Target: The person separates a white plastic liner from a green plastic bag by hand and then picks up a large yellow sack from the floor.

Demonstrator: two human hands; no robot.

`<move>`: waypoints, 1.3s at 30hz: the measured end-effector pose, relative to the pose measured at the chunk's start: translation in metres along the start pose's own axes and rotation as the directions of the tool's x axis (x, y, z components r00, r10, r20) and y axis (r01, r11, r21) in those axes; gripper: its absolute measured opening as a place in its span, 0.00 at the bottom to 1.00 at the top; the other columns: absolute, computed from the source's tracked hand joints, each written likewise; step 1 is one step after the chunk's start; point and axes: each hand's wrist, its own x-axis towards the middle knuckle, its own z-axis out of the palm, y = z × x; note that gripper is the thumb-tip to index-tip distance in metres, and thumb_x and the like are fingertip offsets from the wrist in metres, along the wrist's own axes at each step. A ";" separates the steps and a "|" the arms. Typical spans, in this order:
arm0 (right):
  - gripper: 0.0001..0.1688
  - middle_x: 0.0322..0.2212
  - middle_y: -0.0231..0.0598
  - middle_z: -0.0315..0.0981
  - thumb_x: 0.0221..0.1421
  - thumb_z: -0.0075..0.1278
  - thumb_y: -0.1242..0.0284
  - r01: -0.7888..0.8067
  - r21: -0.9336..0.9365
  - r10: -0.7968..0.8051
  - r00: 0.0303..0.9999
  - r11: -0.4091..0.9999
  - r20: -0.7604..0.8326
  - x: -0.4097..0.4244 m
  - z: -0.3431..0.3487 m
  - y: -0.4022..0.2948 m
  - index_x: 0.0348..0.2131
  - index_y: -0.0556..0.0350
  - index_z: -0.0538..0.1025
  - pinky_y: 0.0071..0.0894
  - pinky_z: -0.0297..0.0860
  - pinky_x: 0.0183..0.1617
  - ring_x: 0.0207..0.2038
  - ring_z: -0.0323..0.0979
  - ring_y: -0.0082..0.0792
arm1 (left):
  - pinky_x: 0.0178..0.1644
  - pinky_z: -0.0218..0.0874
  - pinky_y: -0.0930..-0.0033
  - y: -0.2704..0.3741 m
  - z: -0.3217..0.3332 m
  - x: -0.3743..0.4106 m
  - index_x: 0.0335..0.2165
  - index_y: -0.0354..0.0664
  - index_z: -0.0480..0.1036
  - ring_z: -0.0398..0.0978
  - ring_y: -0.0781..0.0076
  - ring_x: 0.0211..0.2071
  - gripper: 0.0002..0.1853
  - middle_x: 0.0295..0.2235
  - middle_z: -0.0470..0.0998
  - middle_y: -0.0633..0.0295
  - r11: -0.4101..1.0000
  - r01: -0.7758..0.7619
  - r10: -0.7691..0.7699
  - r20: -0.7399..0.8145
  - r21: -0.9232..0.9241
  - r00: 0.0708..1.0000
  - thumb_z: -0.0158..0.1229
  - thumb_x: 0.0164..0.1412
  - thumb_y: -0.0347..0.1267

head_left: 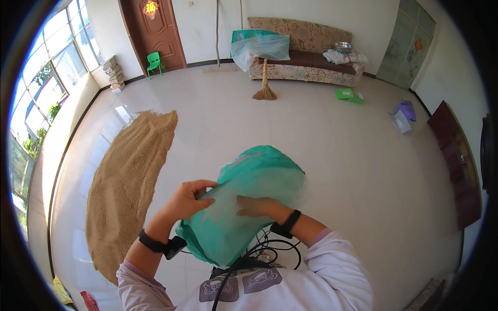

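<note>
A green woven plastic sack [268, 159] with a cloudy translucent plastic liner [268, 186] hangs in front of my body. My left hand [190, 200] has its thumb and fingers around the sack's left edge. Over the middle of the liner is my right hand [258, 206], its fingers pointing left and looking hazy, as if film covers them. Whether those fingers pinch the film is not clear. Black straps with small devices circle both wrists, and a loop of black cable [293, 248] hangs below the sack.
A long heap of tan grain [124, 186] lies on the tiled floor at left. Ahead are a straw broom [265, 87], a sofa [307, 72] with another green sack [253, 37], a wooden rake [218, 69] and green boxes [346, 94]. A purple bag [406, 109] is at right.
</note>
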 end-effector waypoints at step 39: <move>0.10 0.15 0.34 0.64 0.47 0.45 0.75 -0.275 0.233 0.307 0.266 0.933 -0.914 -0.047 -0.358 -0.019 0.23 0.67 0.72 0.29 0.59 0.24 0.19 0.62 0.25 | 0.57 0.53 0.56 -0.153 -0.030 0.215 0.57 0.36 0.48 0.58 0.46 0.56 0.54 0.55 0.58 0.41 0.929 0.074 -0.027 -0.133 0.364 0.991 0.67 0.39 0.50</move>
